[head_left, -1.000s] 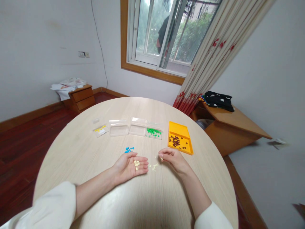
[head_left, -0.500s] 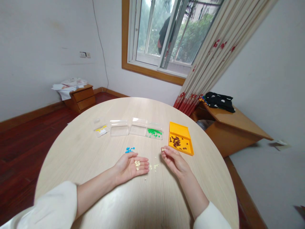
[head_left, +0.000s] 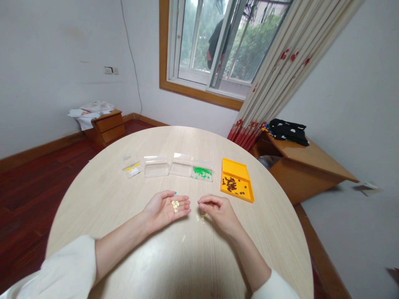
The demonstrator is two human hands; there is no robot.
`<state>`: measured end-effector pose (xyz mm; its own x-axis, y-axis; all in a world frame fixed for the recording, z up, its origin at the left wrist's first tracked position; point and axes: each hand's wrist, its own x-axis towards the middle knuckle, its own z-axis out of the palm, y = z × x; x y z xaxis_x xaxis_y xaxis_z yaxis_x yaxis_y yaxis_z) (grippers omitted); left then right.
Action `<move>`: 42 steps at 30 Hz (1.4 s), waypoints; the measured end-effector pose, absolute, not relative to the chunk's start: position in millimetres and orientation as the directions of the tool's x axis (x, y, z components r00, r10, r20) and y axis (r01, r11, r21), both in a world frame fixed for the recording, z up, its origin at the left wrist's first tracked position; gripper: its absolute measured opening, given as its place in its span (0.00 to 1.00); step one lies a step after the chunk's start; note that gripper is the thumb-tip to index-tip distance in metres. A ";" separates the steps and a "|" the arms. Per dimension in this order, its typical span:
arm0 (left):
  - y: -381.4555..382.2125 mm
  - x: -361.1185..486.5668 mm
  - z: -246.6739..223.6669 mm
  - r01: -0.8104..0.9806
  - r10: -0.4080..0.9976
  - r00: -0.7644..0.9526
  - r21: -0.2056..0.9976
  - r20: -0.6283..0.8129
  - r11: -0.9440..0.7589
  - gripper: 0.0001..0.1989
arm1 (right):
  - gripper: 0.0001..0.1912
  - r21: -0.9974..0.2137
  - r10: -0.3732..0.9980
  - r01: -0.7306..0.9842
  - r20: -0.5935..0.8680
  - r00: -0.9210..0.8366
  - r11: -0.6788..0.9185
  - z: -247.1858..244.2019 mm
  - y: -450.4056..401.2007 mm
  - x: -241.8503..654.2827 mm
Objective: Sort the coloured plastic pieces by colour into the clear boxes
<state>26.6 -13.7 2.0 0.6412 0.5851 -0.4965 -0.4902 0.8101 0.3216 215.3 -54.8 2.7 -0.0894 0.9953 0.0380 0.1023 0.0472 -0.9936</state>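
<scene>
My left hand is palm up, its fingers stretched out, with several small cream pieces lying on the fingers. My right hand is to its right, thumb and fingers pinched together; whatever is between the fingertips is too small to make out. Several loose cream pieces lie on the table, just below my right fingertips. A bit of a blue piece shows behind my left hand, which hides the others.
Beyond my hands stand two clear boxes, a clear box of green pieces, and a small clear box with yellow pieces. An open orange case holding brown pieces is at the right.
My left hand has moved up and left, now covering most of the blue pieces. My right hand has moved left and slightly down, close to my left fingertips.
</scene>
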 end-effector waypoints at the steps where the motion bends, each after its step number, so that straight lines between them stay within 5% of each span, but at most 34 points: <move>1: -9.6 23.8 5.3 -0.537 0.624 0.597 0.327 -0.504 0.778 0.13 | 0.09 -0.983 0.983 0.162 0.054 -0.176 0.083 4.9 -57.2 215.2; 5: 5.4 13.4 14.0 -0.691 0.735 0.417 0.339 -0.534 0.638 0.14 | 0.08 -0.870 0.881 0.422 0.028 -0.472 0.254 11.6 -70.2 206.5; 12: 7.1 11.1 14.6 -0.709 0.747 0.395 0.338 -0.536 0.618 0.16 | 0.07 -0.663 0.784 0.597 -0.024 -0.620 0.452 2.1 -75.1 194.3; 18: 1.6 14.5 9.4 -0.641 0.711 0.488 0.346 -0.506 0.686 0.20 | 0.04 -0.819 0.916 0.517 0.024 -0.400 0.248 3.1 -70.2 195.4; 22: -2.5 17.3 8.2 -0.588 0.678 0.550 0.350 -0.488 0.729 0.23 | 0.08 -0.968 0.995 0.248 0.016 -0.102 0.041 -4.1 -58.0 202.9; 27: -8.9 21.8 7.5 -0.528 0.625 0.616 0.339 -0.479 0.779 0.22 | 0.15 -1.000 0.995 0.001 -0.008 0.103 -0.008 -12.3 -46.5 210.6; 37: -13.9 26.3 -9.8 -0.406 0.494 0.778 0.289 -0.389 0.867 0.21 | 0.08 -0.931 0.972 0.311 0.222 0.074 0.189 -8.3 -59.3 195.1; 42: -11.2 27.3 2.4 -0.516 0.580 0.618 0.283 -0.531 0.809 0.10 | 0.11 -0.864 0.945 0.411 0.327 0.021 0.290 -9.7 -61.3 193.8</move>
<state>27.3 -11.2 2.4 0.6178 0.5801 -0.5309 -0.5158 0.8086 0.2832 193.8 -61.3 -9.7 0.0210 0.9448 0.3269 0.4109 0.2899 -0.8644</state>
